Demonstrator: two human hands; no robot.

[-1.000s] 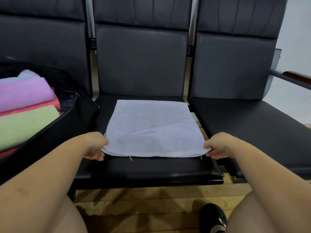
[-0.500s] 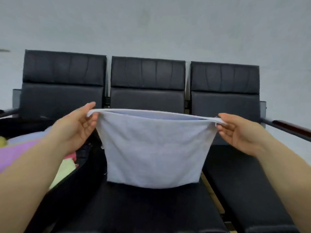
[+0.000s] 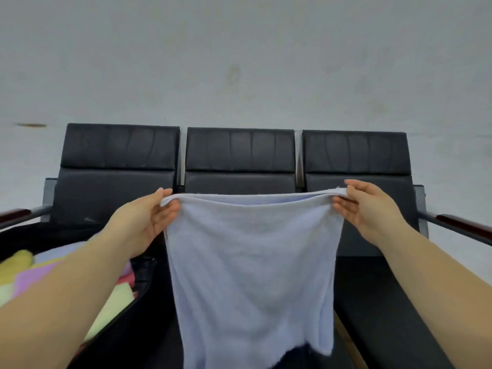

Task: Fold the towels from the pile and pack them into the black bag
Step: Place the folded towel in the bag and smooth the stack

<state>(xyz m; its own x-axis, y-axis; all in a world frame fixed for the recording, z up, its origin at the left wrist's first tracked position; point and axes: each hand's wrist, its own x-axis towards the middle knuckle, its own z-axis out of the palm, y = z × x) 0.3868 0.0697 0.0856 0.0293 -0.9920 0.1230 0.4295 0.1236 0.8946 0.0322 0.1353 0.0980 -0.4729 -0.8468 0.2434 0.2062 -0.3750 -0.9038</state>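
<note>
- Black bag (image 3: 138, 310) on the left seat holds folded towels (image 3: 111, 304).
- Pale blue towel (image 3: 250, 267) hangs above the middle seat (image 3: 149, 350).
- Left hand (image 3: 149, 219) and right hand (image 3: 372, 209) pinch its top corners.

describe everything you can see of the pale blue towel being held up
The pale blue towel is a soft, terry-looking cloth, plain and without pattern. It hangs in the air in front of the middle black seat, its top edge stretched level. The left hand pinches one top corner, the right hand the other. It looks doubled along the top edge, narrows toward the bottom, and its lower hem hangs uneven.
</note>
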